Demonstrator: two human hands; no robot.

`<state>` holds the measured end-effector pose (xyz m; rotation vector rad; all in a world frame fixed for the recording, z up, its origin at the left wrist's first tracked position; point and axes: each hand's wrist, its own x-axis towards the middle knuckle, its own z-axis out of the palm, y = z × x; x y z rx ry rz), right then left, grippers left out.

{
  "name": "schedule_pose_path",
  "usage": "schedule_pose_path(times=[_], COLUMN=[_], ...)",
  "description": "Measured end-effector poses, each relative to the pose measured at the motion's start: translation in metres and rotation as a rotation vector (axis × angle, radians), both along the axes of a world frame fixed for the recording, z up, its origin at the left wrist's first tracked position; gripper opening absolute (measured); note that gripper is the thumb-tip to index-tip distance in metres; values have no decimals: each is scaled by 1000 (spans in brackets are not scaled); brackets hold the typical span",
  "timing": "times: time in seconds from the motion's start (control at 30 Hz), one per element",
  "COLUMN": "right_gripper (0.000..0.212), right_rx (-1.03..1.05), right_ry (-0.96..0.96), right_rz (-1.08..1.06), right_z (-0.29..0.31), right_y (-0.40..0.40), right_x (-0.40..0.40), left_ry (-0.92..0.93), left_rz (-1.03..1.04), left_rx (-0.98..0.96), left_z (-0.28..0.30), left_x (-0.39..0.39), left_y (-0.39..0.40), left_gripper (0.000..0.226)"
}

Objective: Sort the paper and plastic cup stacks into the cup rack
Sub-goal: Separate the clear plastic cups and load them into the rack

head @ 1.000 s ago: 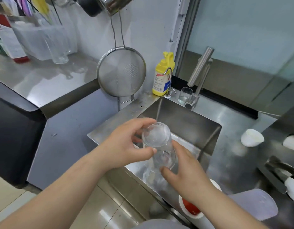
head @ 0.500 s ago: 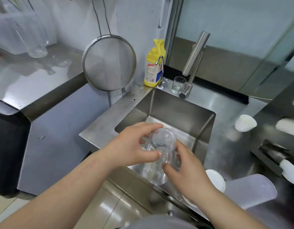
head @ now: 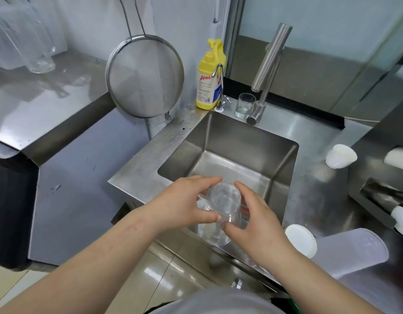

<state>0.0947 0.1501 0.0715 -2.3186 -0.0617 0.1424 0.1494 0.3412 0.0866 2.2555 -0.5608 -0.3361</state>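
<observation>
- A stack of clear plastic cups [head: 221, 211] is held bottom-up over the front part of the steel sink [head: 230, 141], tilted with its closed end toward the camera.
- The stack is gripped from the left by the left hand [head: 184, 200], fingers curled over the top end and thumb pressed against the near side.
- It is gripped from the right by the right hand [head: 252, 218], fingers curved round the far side and thumb on the near side lower down.
- How many cups are nested in the stack cannot be told.
- A white paper cup [head: 340, 156] is seen lying on its side on the counter to the right of the sink.
- A white round lid [head: 301, 240] is seen just beside the right wrist, with a frosted plastic cup stack [head: 354, 250] lying on its side next to it.
- More white cup ends [head: 401, 217] are seen in a metal holder at the right edge.
- A mesh strainer [head: 146, 75] is hung on the wall to the left of the sink.
- A yellow soap bottle [head: 209, 75], a small glass [head: 244, 105] and a steel faucet [head: 268, 64] are placed behind the sink.
</observation>
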Motion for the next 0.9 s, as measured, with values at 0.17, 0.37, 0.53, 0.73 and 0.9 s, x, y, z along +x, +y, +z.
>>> schedule_pose_path(times=[0.17,0.37,0.53,0.73,0.9], right_gripper=[76,65,65,61,62], right_rx=[-10,-42,-40,-15,-9], right_ry=[17,14,59,44,54], right_rz=[-3,7,1,3,15], right_z=[-10,-21,-28,-33,-34], right_y=[1,1,-1,-2,-3], right_x=[3,6,7,9,10], left_ry=[-1,18,35,56,41], left_rz=[-36,-66,-48,-17,2], left_rx=[-2,29,50,25,22], left_z=[-7,-24,-39,-50,-57], left_x=[1,5,6,7,4], left_y=[-2,-3,-6,-7,-6], left_gripper=[74,72,77,76,80])
